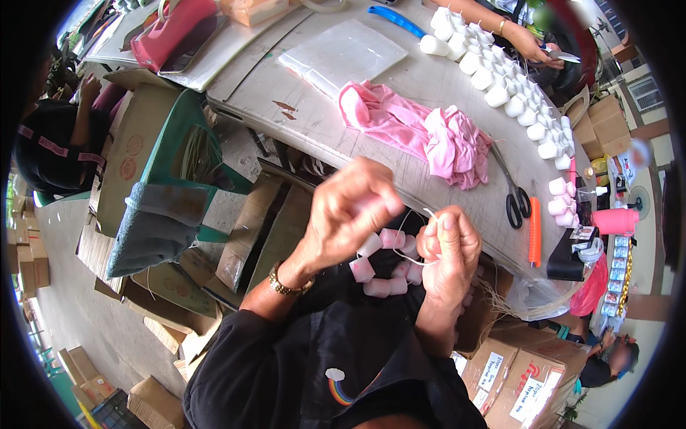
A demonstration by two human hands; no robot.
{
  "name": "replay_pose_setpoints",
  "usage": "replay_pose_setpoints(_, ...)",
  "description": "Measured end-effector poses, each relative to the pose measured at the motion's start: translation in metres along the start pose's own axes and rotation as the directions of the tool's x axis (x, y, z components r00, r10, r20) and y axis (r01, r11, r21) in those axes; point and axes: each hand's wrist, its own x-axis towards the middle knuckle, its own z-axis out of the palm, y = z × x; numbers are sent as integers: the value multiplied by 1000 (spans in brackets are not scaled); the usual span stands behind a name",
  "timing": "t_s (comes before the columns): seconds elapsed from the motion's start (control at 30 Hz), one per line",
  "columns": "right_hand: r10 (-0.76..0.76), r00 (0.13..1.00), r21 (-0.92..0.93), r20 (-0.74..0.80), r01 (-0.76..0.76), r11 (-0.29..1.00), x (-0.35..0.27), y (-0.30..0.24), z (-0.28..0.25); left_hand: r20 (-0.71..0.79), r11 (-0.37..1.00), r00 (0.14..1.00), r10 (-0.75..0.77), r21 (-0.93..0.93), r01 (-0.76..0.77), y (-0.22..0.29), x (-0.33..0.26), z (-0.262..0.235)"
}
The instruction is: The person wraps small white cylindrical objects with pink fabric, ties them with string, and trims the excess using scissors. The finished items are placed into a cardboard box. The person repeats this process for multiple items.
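My left hand and my right hand are raised close together above my lap, below the table's front edge. A thin white string runs between them, with several small pink cylinders threaded on it and hanging in a loop. The right hand pinches the string's end between thumb and forefinger. The left hand's fingers are closed around the other end of the strand, partly blurred. A gold bracelet circles my left wrist.
On the grey table lie a pink cloth, black scissors, an orange cutter, a clear plastic bag and rows of white cylinders. Another person's hand works at the far side. A green chair and cardboard boxes surround me.
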Motion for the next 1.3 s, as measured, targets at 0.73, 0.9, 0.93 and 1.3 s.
replay_pose_setpoints(0.73,-38,996,-251,87,58,966,0,2,8,-289,-15,919,270,952,304,0,39,-125)
replay_pose_setpoints(0.9,49,998,-320,29,-37,947,-6,-6,12,-259,-228,951,171,928,294,-24,14,-154)
replay_pose_setpoints(0.93,205,979,-258,-2,-199,945,-12,-11,14,-179,-287,967,181,931,226,-31,14,-163)
replay_pose_setpoints(1.3,-203,977,-338,63,212,917,1,28,11,-304,610,938,-166,716,340,-41,-7,-183)
